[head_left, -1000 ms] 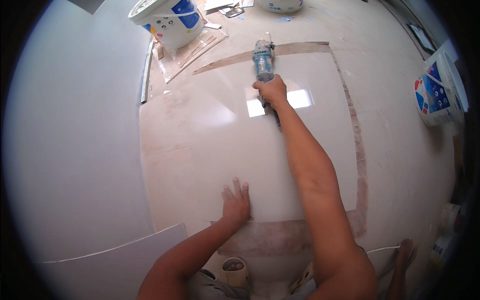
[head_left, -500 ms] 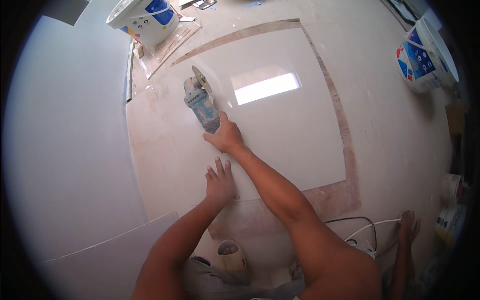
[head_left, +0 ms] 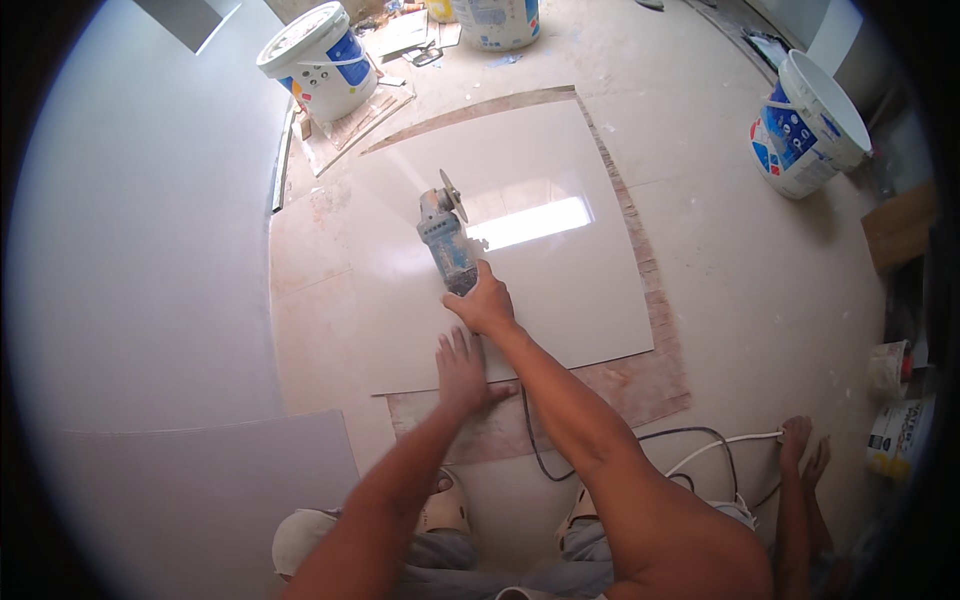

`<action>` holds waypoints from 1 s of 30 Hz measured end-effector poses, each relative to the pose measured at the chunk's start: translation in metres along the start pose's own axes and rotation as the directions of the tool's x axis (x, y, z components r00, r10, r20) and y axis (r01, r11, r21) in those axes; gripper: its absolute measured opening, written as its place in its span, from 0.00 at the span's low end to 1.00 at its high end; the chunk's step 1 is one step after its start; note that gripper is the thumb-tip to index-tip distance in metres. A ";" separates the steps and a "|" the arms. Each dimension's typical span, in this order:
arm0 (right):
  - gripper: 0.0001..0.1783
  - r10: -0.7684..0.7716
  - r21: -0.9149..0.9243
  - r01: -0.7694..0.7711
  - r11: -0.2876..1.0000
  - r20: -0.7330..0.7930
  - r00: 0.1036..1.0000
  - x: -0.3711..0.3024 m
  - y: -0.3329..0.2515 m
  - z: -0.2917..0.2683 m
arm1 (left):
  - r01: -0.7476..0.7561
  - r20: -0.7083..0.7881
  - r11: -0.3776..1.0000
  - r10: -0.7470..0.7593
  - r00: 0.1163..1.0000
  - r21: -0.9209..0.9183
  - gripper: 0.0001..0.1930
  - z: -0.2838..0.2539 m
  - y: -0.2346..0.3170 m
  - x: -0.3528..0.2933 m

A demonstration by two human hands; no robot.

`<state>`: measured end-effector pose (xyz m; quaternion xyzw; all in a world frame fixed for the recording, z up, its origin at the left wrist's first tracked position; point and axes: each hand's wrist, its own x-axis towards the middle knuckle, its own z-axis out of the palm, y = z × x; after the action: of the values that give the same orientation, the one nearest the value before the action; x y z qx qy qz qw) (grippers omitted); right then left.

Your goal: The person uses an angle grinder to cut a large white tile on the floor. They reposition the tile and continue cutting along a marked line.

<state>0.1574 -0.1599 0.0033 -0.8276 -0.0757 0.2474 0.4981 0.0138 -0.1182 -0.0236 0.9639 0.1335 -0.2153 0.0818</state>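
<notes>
My right hand (head_left: 487, 303) is wrapped round the rear body of a blue-grey angle grinder (head_left: 452, 252), whose thin cutting disc (head_left: 453, 195) stands nearly upright at the far end. Beneath it is a large, glossy, pale tile (head_left: 590, 300); whether the grinder touches the tile I cannot tell. My left hand (head_left: 463, 372) lies with fingers apart on the tile's near edge, just left of my right wrist. A reddish-brown, worn board (head_left: 620, 388) shows under the tile along its near, right and far edges. The grinder's black cord (head_left: 530, 440) runs back under my right arm.
Another person's hands (head_left: 797, 440) hold a white cable (head_left: 730, 445) at lower right. White buckets stand at far left (head_left: 325, 85), far middle (head_left: 497, 22) and far right (head_left: 805, 130). Another pale panel (head_left: 220, 480) lies at near left, by a wall (head_left: 150, 250).
My right hand and the grinder have shifted right over the tile; my left hand has slid right too. The view has tilted up slightly. The other person's second hand now shows more clearly.
</notes>
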 end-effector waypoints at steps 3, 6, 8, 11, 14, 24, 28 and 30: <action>0.46 -0.027 0.022 0.028 0.999 -0.035 0.999 -0.009 0.001 -0.009 | 0.065 -0.177 0.973 -0.106 0.978 -0.224 0.58 0.060 0.004 -0.012; 0.46 -0.054 0.048 0.056 0.997 -0.049 0.997 -0.022 0.002 -0.024 | 0.052 -0.245 0.963 -0.119 0.962 -0.264 0.53 0.068 0.010 -0.016; 0.46 -0.058 0.033 0.060 0.998 -0.046 0.997 -0.023 0.008 -0.030 | 0.032 -0.258 0.963 -0.103 0.961 -0.266 0.53 0.066 0.012 -0.013; 0.48 -0.052 0.011 0.052 0.999 -0.021 0.998 -0.023 0.013 -0.031 | 0.018 -0.267 0.960 -0.096 0.959 -0.280 0.53 0.072 0.010 -0.013; 0.49 -0.027 0.003 0.027 1.000 0.014 1.000 -0.028 0.012 -0.031 | -0.014 -0.305 0.946 -0.090 0.948 -0.324 0.53 0.071 0.009 -0.012; 0.43 -0.095 0.059 0.097 0.993 -0.046 0.994 -0.029 0.007 -0.035 | -0.022 -0.402 0.952 -0.108 0.909 -0.305 0.48 0.061 0.009 0.041; 0.41 -0.128 0.115 0.133 0.984 -0.053 0.990 -0.027 -0.004 -0.039 | -0.006 -0.455 0.957 -0.133 0.880 -0.291 0.46 0.059 0.006 0.069; 0.40 -0.136 0.139 0.145 0.980 -0.072 0.988 -0.028 -0.007 -0.048 | -0.027 -0.511 0.971 -0.101 0.854 -0.238 0.44 0.064 0.007 0.086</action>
<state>0.1575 -0.2041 0.0369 -0.7895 -0.1005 0.1907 0.5746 0.0660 -0.1197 -0.1177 0.9667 0.1938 0.0685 0.1526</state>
